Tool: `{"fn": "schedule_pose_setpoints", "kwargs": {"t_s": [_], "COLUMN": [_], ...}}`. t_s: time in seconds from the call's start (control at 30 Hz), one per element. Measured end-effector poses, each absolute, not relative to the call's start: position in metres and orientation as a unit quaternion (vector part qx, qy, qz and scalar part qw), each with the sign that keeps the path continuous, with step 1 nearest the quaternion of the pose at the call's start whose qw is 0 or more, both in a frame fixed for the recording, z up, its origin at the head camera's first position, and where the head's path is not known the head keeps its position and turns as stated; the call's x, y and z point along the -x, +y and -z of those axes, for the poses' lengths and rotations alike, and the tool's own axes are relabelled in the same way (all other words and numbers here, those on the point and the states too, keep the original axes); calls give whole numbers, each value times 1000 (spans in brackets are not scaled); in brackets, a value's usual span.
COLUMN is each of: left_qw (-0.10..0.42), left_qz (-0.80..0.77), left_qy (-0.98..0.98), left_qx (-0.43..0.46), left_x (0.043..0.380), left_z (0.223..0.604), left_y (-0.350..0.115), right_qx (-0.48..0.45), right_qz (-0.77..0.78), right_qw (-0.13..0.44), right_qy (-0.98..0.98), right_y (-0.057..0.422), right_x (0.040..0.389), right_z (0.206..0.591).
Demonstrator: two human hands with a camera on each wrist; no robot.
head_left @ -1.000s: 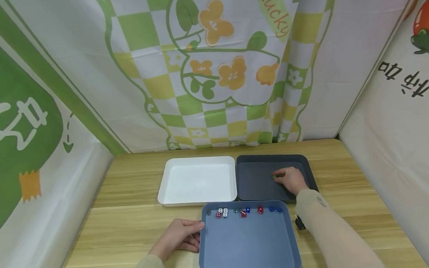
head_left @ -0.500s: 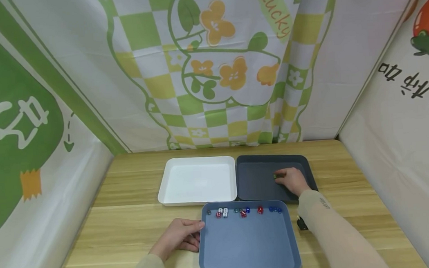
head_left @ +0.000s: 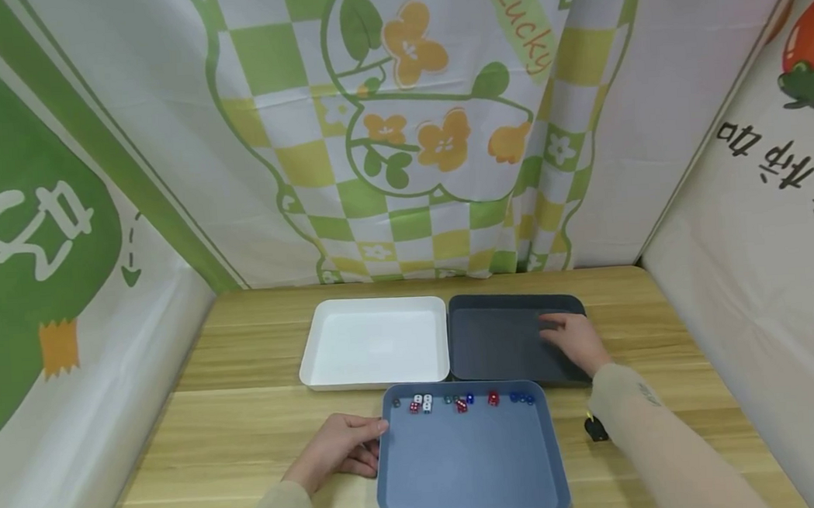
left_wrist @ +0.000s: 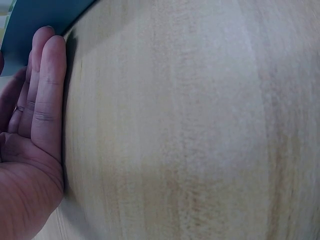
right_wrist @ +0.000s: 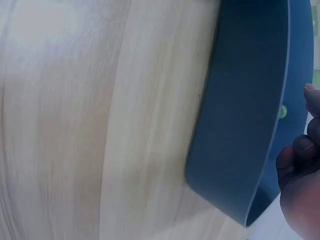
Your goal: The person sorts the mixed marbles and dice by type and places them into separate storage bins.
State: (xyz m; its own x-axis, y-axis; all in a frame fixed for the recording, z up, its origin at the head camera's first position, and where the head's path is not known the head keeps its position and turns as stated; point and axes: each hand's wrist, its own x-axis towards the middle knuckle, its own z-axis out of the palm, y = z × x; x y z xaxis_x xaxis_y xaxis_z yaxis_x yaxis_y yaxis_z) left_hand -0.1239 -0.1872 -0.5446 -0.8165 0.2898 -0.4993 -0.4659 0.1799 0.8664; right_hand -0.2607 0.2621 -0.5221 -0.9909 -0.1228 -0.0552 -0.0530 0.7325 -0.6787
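Observation:
My left hand point(head_left: 345, 448) holds the left rim of the blue-grey tray point(head_left: 472, 467), its thumb over the edge. In the left wrist view the other fingers point(left_wrist: 48, 95) lie fairly straight along the table, tips at the tray's outer wall. Over the dark tray point(head_left: 490, 350) hovers my right hand point(head_left: 575, 341), index finger and thumb apart with nothing visible between them. The right wrist view shows a small green bead point(right_wrist: 283, 111) past that tray's rim, apart from the fingertips; the head view does not show it.
Along the blue-grey tray's far side lie white dice point(head_left: 426, 403), red dice point(head_left: 493, 398), blue beads point(head_left: 523, 398) and dark greenish beads point(head_left: 448, 399). A white tray point(head_left: 378, 345) stands left of the dark one. Fabric walls point(head_left: 405, 231) enclose the wooden table point(head_left: 245, 357).
My right hand has moved right across the dark tray, and its fingertips have parted from the green bead they pinched earlier. The left hand has stayed at the blue-grey tray's rim.

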Motion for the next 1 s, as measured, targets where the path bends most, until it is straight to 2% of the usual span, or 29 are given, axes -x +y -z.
{"fn": "schedule_pose_setpoints", "kwargs": {"t_s": [0.5, 1.0], "left_qw": [295, 294], "left_qz": [-638, -636], "left_qy": [708, 709], "left_qx": [73, 71], "left_x": [124, 125], "left_z": [545, 546], "left_y": [-187, -187], "right_qx": [26, 23], "right_qz": [421, 427], "right_qw": [77, 94], "right_qy": [904, 899], "right_y": [277, 277], "right_x": [231, 202], "right_z": [495, 493]}}
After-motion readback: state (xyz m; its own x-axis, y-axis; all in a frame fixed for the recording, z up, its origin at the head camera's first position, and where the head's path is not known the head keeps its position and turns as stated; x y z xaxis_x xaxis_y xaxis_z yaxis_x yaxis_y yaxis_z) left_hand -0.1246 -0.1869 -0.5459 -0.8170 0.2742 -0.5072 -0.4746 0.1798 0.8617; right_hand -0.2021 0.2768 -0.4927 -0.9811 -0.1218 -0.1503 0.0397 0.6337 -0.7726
